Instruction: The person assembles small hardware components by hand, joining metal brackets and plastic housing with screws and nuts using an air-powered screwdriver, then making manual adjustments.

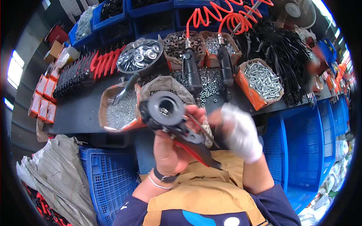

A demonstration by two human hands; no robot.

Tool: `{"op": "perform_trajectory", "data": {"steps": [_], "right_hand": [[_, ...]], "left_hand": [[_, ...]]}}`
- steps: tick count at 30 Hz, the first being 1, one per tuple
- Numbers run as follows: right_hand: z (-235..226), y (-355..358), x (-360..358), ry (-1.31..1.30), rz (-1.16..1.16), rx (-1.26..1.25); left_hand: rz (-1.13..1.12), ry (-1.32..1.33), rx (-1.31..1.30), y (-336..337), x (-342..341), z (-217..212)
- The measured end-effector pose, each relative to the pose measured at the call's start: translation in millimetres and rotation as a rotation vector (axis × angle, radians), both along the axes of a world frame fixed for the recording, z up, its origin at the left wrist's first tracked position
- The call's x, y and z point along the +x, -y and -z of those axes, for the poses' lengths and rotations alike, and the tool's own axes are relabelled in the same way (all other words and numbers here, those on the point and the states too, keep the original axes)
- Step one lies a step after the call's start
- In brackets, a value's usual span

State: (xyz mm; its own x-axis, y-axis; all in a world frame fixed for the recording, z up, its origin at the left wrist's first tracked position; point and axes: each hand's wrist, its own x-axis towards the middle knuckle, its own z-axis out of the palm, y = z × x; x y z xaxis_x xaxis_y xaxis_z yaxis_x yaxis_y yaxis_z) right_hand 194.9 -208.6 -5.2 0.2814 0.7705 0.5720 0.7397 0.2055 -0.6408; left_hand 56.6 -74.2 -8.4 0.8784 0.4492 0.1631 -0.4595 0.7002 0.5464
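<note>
My left hand (pixel 169 150), bare and with a watch at the wrist, is closed around a black hand tool (pixel 154 109). Its thick round head faces up, and a red-and-black handle slants down to the right from it. A thin dark strip (pixel 203 130) runs beside the fingers at the tool's right; I cannot tell whether it is a part of the tool. Close by on the right, my right hand (pixel 241 132) wears a white glove and is smeared by motion. Its fingers are too blurred to read.
Behind the hands, the dark bench bears a box of small screws (pixel 120 113), a tub of washers (pixel 137 56), a box of bolts (pixel 262 81) and loose nuts (pixel 211 86). Two air screwdrivers (pixel 192 71) hang on red coiled hoses. Blue crates (pixel 109 184) stand below at both sides.
</note>
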Motion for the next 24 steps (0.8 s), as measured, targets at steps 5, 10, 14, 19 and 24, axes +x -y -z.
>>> {"op": "perform_trajectory", "data": {"steps": [5, 10, 14, 19, 24], "right_hand": [[29.0, -75.4, 93.2, 0.498, 1.150, -0.639], [26.0, -57.5, 116.1, 0.042, 0.885, -0.163], [-44.3, -16.6, 40.1, -0.815, 0.308, 0.509], [-85.2, -0.2, -19.0, -0.692, -0.121, 0.775], [-75.1, 0.1, -34.8, -0.336, -0.096, 0.681]], "left_hand": [[-0.020, -0.056, -0.031, -5.9, 2.2, 7.0], [-0.047, -0.329, 0.230, -1.4, -1.1, 9.7], [-0.138, -0.554, 0.824, -18.5, -5.2, 6.4], [-0.291, -0.521, 1.142, 4.1, 11.0, 15.3], [-0.201, -0.552, 1.167, 10.2, 8.4, 11.1]]}}
